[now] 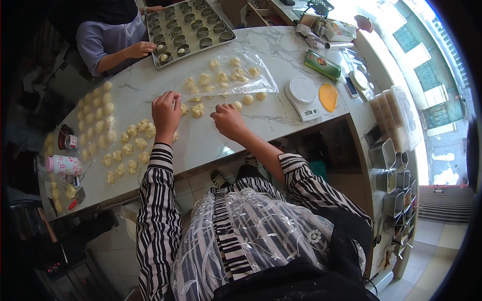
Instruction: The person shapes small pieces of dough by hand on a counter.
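My left hand [166, 112] hovers over the marble worktop, its fingers bent inward; whatever it may hold is hidden. Just right of it lie rough dough pieces [198, 110]. My right hand [229, 121] has its fingers curled together and pointing left, and I cannot make out anything inside them. Touching or just beyond its knuckles is a smooth dough ball [237, 106]. Two more rounded balls [248, 99] sit to its right. Beyond both hands, clear plastic film [261, 75] covers several dough lumps [222, 77]. More rough lumps [132, 130] are spread left of my left hand.
Rows of smooth dough balls [95, 120] lie at the left. Across the worktop, a person's hand [141, 49] reaches to a tray [200, 55] of ring moulds, some holding dough balls. At right are a white scale [302, 91], an orange dough scraper [328, 97] and a green box [322, 65].
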The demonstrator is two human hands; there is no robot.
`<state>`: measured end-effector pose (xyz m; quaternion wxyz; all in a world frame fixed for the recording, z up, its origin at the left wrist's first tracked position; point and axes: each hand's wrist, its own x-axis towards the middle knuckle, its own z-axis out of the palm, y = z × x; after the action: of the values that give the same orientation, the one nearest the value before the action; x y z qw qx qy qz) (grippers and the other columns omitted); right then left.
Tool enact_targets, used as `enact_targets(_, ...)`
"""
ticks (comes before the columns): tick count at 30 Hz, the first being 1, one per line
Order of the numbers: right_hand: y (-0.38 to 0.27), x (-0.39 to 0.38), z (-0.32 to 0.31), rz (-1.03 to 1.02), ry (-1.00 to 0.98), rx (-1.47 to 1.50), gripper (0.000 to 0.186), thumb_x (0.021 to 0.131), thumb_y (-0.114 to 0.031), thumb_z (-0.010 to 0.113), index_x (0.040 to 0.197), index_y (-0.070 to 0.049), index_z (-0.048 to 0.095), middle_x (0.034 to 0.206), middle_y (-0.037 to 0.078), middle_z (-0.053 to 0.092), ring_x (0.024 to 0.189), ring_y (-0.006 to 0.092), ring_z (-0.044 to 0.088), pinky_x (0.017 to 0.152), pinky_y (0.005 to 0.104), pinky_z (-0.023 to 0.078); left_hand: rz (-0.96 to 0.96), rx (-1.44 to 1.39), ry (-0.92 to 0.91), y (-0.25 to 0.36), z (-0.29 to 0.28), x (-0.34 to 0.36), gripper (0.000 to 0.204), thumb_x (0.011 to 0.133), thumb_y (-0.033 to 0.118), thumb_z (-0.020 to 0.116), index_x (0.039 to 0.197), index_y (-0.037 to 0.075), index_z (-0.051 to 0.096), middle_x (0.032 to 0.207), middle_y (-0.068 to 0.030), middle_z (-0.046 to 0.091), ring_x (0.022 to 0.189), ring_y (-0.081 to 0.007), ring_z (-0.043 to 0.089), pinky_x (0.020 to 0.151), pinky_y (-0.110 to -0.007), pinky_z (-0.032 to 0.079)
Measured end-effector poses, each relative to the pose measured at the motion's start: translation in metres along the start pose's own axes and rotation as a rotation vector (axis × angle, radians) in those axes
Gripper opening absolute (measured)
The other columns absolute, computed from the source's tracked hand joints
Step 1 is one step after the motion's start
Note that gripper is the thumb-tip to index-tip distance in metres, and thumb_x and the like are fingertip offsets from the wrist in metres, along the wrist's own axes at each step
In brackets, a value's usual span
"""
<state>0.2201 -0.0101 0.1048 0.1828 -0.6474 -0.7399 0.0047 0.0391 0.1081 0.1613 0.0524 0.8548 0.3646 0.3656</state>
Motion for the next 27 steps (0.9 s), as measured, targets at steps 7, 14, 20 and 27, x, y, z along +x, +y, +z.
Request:
enact_targets(7, 0.018, -0.063, -0.014, 0.335, -0.164, -0.04, 0.024, 0.074, -0.02, 0.067, 0.095, -0.009, 0.07, 0.098, 0.013, 0.062, 0.1, 0.0304, 0.058, 0.092, 0.0449, 0.041, -0.056, -0.033, -0.016, 0.001, -0.001, -0.018, 0.006, 0.083, 0.011, 0.063, 0.085, 0.006, 0.06, 0.083, -0.0055, 0.065, 0.08, -0.0275, 0.061, 0.081, -0.038, 0.044)
enact_targets(14, 0.042, -0.062, 0.007, 0.251, 0.267, 0.871, 0.061, 0.068, 0.0, 0.076, 0.126, -0.008, 0.058, 0.106, 0.01, 0.068, 0.095, 0.0203, 0.066, 0.086, 0.0316, 0.052, -0.032, -0.045, -0.007, 0.003, -0.002, -0.022, 0.006, 0.084, 0.012, 0.063, 0.086, 0.007, 0.061, 0.083, -0.0051, 0.065, 0.078, -0.0262, 0.061, 0.081, -0.037, 0.044)
enact_targets(20, 0.039, -0.079, 0.034, 0.268, 0.372, 0.694, 0.05, 0.076, 0.002, 0.065, 0.125, -0.008, 0.057, 0.09, 0.009, 0.069, 0.083, 0.0193, 0.068, 0.081, 0.032, 0.054, -0.057, -0.045, -0.026, 0.002, -0.005, -0.029, 0.007, 0.085, 0.012, 0.063, 0.085, 0.006, 0.06, 0.083, -0.0052, 0.065, 0.078, -0.0259, 0.062, 0.08, -0.037, 0.044)
enact_targets(27, 0.015, -0.08, 0.04, 0.161, 0.364, 0.655, 0.026, 0.081, 0.003, 0.06, 0.105, -0.004, 0.063, 0.088, 0.016, 0.065, 0.08, 0.0338, 0.065, 0.071, 0.0374, 0.051, -0.071, -0.045, -0.012, 0.01, -0.003, -0.029, 0.008, 0.084, 0.012, 0.064, 0.084, 0.006, 0.06, 0.081, -0.0052, 0.065, 0.078, -0.0248, 0.062, 0.078, -0.037, 0.045)
